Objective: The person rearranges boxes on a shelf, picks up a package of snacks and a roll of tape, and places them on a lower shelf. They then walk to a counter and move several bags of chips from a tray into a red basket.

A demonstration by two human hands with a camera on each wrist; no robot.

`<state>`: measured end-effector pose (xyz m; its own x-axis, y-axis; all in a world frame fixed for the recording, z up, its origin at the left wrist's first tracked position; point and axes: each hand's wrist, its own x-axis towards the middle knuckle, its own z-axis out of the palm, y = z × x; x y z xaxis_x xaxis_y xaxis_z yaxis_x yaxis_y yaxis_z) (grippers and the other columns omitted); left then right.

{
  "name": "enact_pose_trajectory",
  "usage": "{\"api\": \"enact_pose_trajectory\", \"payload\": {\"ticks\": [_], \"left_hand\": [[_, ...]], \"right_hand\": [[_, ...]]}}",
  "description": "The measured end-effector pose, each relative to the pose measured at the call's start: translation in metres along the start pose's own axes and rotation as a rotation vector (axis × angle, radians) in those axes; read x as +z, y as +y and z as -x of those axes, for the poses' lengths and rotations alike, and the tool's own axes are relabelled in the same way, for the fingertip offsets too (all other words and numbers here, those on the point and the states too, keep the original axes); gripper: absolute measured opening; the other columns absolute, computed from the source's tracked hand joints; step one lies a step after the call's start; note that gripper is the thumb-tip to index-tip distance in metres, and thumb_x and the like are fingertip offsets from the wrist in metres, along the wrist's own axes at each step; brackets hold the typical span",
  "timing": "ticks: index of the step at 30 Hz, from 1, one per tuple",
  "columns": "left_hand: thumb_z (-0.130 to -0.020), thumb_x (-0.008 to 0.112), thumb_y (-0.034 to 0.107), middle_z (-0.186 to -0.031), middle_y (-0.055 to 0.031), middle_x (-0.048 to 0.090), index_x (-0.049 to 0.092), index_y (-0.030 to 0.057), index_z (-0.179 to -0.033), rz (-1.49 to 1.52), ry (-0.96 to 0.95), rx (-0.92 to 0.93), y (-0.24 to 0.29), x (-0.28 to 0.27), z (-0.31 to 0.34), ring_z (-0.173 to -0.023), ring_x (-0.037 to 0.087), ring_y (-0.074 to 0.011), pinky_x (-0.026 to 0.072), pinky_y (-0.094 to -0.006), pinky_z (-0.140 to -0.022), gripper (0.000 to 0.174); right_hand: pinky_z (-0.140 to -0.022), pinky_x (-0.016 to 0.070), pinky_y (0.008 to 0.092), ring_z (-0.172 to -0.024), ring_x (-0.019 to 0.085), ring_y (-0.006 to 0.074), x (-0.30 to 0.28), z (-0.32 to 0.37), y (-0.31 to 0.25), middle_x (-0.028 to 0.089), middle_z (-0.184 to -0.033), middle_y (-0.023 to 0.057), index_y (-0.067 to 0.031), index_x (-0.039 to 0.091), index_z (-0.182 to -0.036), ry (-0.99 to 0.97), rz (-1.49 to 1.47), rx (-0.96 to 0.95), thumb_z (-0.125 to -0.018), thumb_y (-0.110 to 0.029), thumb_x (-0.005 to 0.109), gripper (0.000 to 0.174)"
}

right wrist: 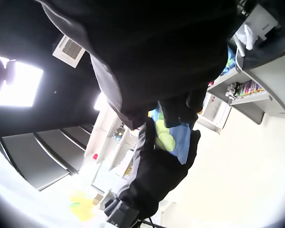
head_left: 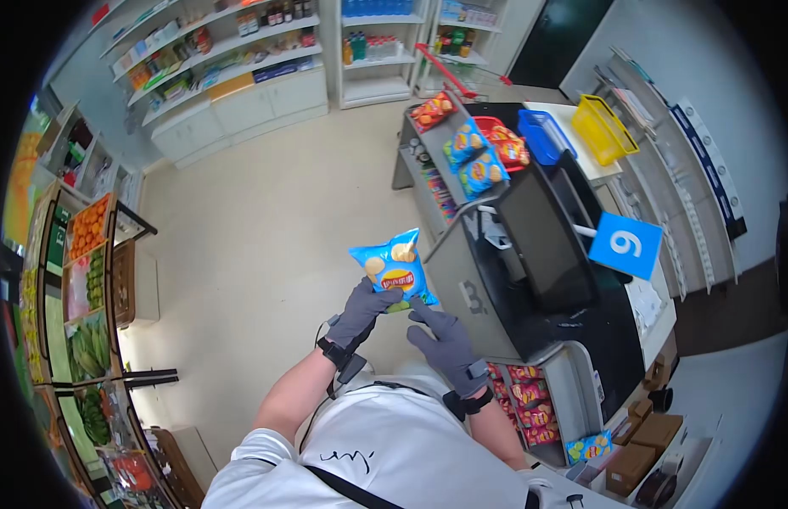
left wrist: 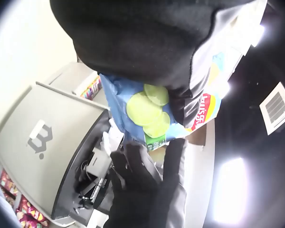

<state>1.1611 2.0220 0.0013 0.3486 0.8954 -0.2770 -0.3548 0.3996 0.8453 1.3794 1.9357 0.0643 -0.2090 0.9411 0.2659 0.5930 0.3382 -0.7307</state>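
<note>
A blue chip bag [head_left: 392, 265] is held up in front of the body by my gloved left hand [head_left: 361, 312], its thumb across the bag's lower front. Just right of the bag's lower edge is my gloved right hand [head_left: 447, 341], fingers extended toward it. In the left wrist view, the right hand's spread fingers [left wrist: 173, 159] reach the lower edge of the bag [left wrist: 149, 111]; contact there is unclear. The right wrist view shows the left hand [right wrist: 156, 175] around the bag [right wrist: 173, 140], partly hidden by the right glove.
At the right stands a checkout counter [head_left: 462, 280] with a monitor [head_left: 538, 237], a blue number sign [head_left: 625, 246], a blue basket [head_left: 545, 137] and a yellow basket [head_left: 603, 129]. Chip bags fill racks at both counter ends. Produce shelves [head_left: 114, 288] line the left; stocked shelves stand behind.
</note>
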Motion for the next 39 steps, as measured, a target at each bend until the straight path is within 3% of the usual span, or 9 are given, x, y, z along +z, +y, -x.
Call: {"api": "enact_pose_trajectory", "payload": {"ticks": [4, 8, 11, 16, 18, 23, 28, 31, 39], "left_hand": [[-0.097, 0.088, 0.021, -0.131, -0.0059, 0.076, 0.065, 0.0041, -0.147, 0.124, 0.084, 0.028, 0.029, -0.042, -0.019, -0.117, 0.073, -0.0168, 0.058, -0.0332, -0.104, 0.057], [-0.1, 0.085, 0.017, -0.136, -0.006, 0.074, 0.064, 0.0037, -0.147, 0.132, 0.069, -0.005, 0.044, -0.071, -0.049, -0.12, 0.072, -0.017, 0.0564, -0.0366, -0.109, 0.053], [-0.101, 0.086, 0.022, -0.134, -0.006, 0.075, 0.064, 0.0026, -0.148, 0.035, 0.053, -0.097, 0.056, -0.094, -0.092, -0.121, 0.072, -0.0161, 0.0566, -0.0332, -0.107, 0.056], [-0.103, 0.084, 0.025, -0.136, -0.0061, 0.075, 0.063, 0.002, -0.149, 0.034, -0.007, -0.138, 0.098, -0.119, -0.198, -0.122, 0.071, -0.0158, 0.0556, -0.033, -0.109, 0.056], [-0.105, 0.083, 0.029, -0.137, -0.0062, 0.074, 0.062, 0.0017, -0.15, -0.001, -0.024, -0.163, 0.123, -0.118, -0.241, -0.122, 0.071, -0.0155, 0.0553, -0.0332, -0.11, 0.057], [-0.107, 0.081, 0.035, -0.136, -0.0062, 0.075, 0.063, 0.0017, -0.149, -0.104, -0.073, -0.179, 0.173, -0.106, -0.346, -0.119, 0.072, -0.0146, 0.0559, -0.0331, -0.107, 0.057], [-0.107, 0.081, 0.038, -0.134, -0.0069, 0.076, 0.063, 0.0014, -0.15, -0.193, -0.211, -0.213, 0.181, -0.096, -0.444, -0.117, 0.073, -0.0149, 0.0569, -0.0328, -0.105, 0.059], [-0.105, 0.081, 0.04, -0.134, -0.0082, 0.077, 0.062, 0.0006, -0.152, -0.368, -0.378, -0.301, 0.185, -0.091, -0.505, -0.116, 0.074, -0.0157, 0.0574, -0.0325, -0.103, 0.064], [-0.103, 0.084, 0.038, -0.136, -0.0089, 0.076, 0.064, 0.0009, -0.149, -0.552, -0.702, -0.461, 0.224, -0.075, -0.66, -0.12, 0.072, -0.0171, 0.0572, -0.0337, -0.107, 0.062]], "right_hand": [[-0.082, 0.0605, 0.0387, -0.097, 0.079, 0.0281, 0.007, -0.07, 0.0, 0.081, -0.117, 0.0176, -0.0012, 0.063, -0.155, -0.163, -0.249, 0.261, -0.1, -0.022, 0.081, 0.062], [-0.085, 0.061, 0.0366, -0.1, 0.079, 0.0238, 0.046, -0.14, 0.035, 0.081, -0.122, 0.0152, -0.0047, 0.063, -0.156, 0.163, -0.307, 0.222, -0.099, -0.023, 0.083, 0.063], [-0.094, 0.0607, 0.0363, -0.108, 0.078, 0.0226, 0.059, -0.204, 0.057, 0.08, -0.128, 0.0128, -0.0071, 0.063, -0.157, -0.252, -0.569, 0.608, -0.1, -0.026, 0.082, 0.063], [-0.097, 0.0606, 0.0365, -0.111, 0.077, 0.0205, 0.057, -0.314, 0.093, 0.079, -0.129, 0.0111, -0.0065, 0.062, -0.155, -0.401, -0.477, 0.492, -0.1, -0.029, 0.083, 0.064], [-0.098, 0.0604, 0.0374, -0.113, 0.076, 0.0198, 0.053, -0.352, 0.121, 0.079, -0.13, 0.01, -0.0066, 0.062, -0.154, -0.386, -0.583, 0.563, -0.099, -0.031, 0.083, 0.064], [-0.093, 0.0596, 0.0315, -0.104, 0.073, 0.0126, 0.029, -0.429, 0.151, 0.079, -0.122, 0.0048, -0.0049, 0.068, -0.146, -0.197, -0.68, 0.578, -0.098, -0.032, 0.087, 0.059], [-0.104, 0.0591, 0.0345, -0.117, 0.074, 0.0168, 0.014, -0.468, 0.195, 0.077, -0.133, 0.0089, -0.0033, 0.062, -0.154, -0.064, -0.682, 0.717, -0.099, -0.024, 0.085, 0.063], [-0.105, 0.0588, 0.0338, -0.121, 0.072, 0.0165, 0.026, -0.475, 0.235, 0.076, -0.136, 0.0093, -0.0006, 0.062, -0.153, 0.16, -0.988, 0.786, -0.099, -0.016, 0.085, 0.061], [-0.107, 0.0594, 0.036, -0.121, 0.073, 0.0182, 0.042, -0.542, 0.27, 0.076, -0.137, 0.0086, -0.0012, 0.064, -0.15, 0.629, -0.936, 0.755, -0.097, -0.007, 0.085, 0.058]]}}
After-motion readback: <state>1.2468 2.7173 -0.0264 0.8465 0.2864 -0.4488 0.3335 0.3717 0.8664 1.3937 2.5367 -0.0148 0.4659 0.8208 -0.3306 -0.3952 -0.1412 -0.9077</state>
